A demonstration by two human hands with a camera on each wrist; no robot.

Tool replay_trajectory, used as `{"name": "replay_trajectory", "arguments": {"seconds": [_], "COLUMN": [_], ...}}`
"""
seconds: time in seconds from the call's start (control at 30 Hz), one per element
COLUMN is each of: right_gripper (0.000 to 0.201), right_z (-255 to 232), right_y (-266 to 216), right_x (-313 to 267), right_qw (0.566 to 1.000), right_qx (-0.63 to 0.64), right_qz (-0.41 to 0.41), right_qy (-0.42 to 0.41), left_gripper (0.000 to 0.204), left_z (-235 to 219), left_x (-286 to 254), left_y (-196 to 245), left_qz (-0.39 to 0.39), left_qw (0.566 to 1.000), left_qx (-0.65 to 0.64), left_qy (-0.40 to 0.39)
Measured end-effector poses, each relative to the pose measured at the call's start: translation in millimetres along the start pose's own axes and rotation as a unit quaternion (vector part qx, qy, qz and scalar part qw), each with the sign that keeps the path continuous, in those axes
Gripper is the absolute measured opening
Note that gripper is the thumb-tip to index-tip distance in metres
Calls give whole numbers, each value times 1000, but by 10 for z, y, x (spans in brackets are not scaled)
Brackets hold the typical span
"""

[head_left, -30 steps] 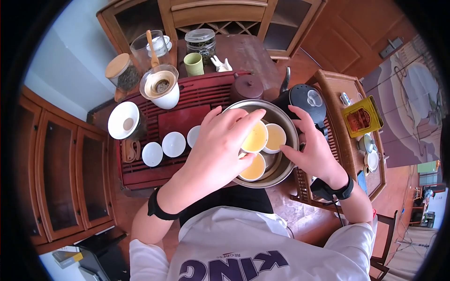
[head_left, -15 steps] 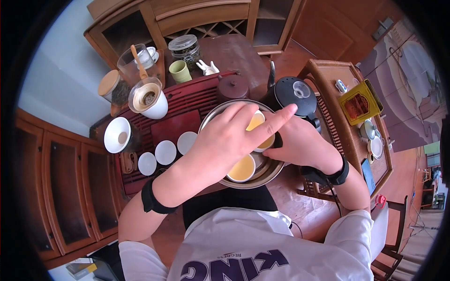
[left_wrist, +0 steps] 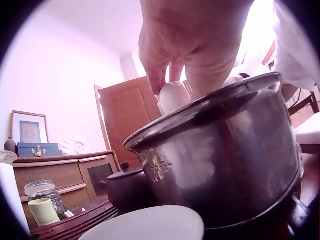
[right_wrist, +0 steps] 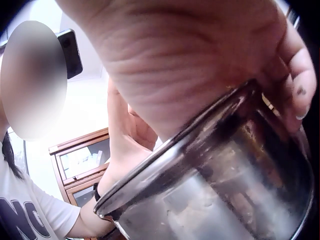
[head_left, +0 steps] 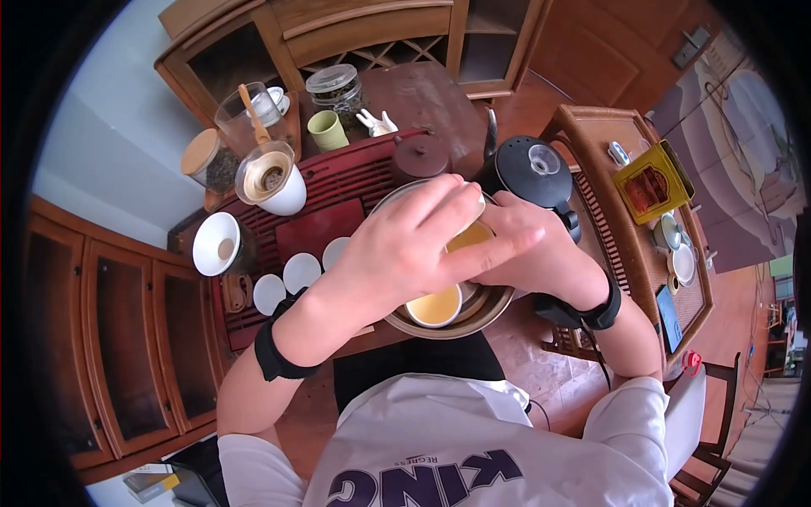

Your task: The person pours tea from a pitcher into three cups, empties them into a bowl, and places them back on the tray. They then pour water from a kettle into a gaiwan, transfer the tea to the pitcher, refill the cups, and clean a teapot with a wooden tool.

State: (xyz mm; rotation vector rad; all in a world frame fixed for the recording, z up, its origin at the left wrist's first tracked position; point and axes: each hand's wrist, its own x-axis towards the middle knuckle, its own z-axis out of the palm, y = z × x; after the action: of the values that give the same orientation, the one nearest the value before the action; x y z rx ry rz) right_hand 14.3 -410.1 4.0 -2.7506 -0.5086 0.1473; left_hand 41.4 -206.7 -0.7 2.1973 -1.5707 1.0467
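Note:
My left hand (head_left: 405,232) reaches over a round steel pot (head_left: 384,329) and grips a small white teacup (left_wrist: 173,97), its fingers and thumb about the rim. Yellow tea (head_left: 469,237) shows between the two hands. Opposite it, my right hand (head_left: 532,249) is curled low over the pot, its fingers around a second teacup that is mostly hidden by the left thumb. Another teacup (head_left: 435,306) of yellow tea sits in the near part of the pot. From the right wrist view, the right palm lies right at the pot rim (right_wrist: 185,132).
Several white cups (head_left: 269,294) line the red slatted tea tray (head_left: 334,169) on the left. A clay teapot (head_left: 421,159) and a black kettle (head_left: 532,169) stand behind the pot. A rattan cart (head_left: 591,127) with a yellow tin (head_left: 653,183) is at the right.
Both hands have drawn together over the pot. The left thumb now crosses in front of the right hand, covering cups that showed earlier. The view has swung slightly.

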Motion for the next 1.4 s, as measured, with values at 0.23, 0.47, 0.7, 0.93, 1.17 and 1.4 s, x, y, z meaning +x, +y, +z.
{"name": "replay_trajectory", "arguments": {"seconds": [0.23,0.47,0.7,0.93,1.17,1.4], "right_gripper": [49,52,51,47,40,49], "right_z": [-83,-151,-434,-574,-429,-45], "right_y": [-27,-83,-416,-810,-1488,-1973], "right_x": [-26,-12,96,505,1207,1722], "right_qw": [996,990,990,965,944,958], "right_qx": [84,43,61,246,243,130], "right_qz": [-2,-68,-90,-86,-162,-229], "right_qy": [38,116,91,-40,-152,-114], "left_gripper": [113,115,106,103,104,104], "left_z": [-345,-752,-1474,-1596,-1518,-1483], "left_x": [-140,-559,-1095,-1563,-1558,-1612], "left_y": [1,-37,-112,-74,79,141], "left_qz": [-344,-481,-561,-612,-644,-638], "left_qw": [898,827,775,741,707,720], "left_qx": [-273,-278,-188,-131,-161,-153], "left_qy": [-8,89,222,243,244,226]}}
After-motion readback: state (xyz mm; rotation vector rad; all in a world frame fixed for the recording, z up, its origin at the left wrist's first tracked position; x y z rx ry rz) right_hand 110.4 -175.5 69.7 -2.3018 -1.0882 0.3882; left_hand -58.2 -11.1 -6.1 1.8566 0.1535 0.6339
